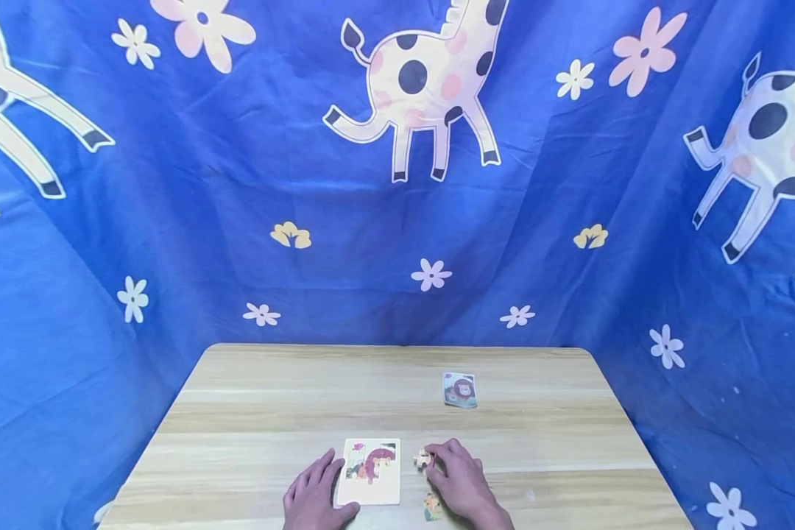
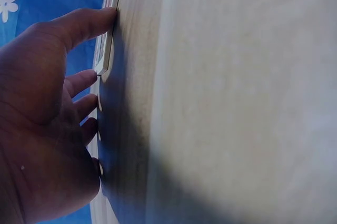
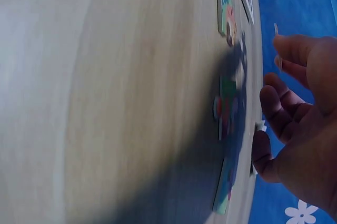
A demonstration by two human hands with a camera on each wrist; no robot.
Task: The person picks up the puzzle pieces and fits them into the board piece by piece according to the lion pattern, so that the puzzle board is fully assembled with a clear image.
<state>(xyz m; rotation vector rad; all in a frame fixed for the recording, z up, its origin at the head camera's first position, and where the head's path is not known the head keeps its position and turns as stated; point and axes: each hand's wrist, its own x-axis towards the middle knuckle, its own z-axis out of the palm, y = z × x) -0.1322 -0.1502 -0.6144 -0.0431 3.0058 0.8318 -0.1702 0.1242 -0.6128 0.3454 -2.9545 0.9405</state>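
A white-framed puzzle board lies on the table, its lion picture partly filled with pieces. My left hand rests at the board's left side, the thumb near its lower edge; in the left wrist view the thumb and a fingertip of the left hand touch the board's rim. To the right of the board, my right hand pinches a puzzle piece between thumb and fingers. The right wrist view shows only a thin edge of that piece at the fingertips of the right hand.
A loose puzzle piece lies right of the board's lower corner. Farther back is a lion picture card. Several loose pieces lie under the right hand. Blue patterned cloth surrounds the wooden table.
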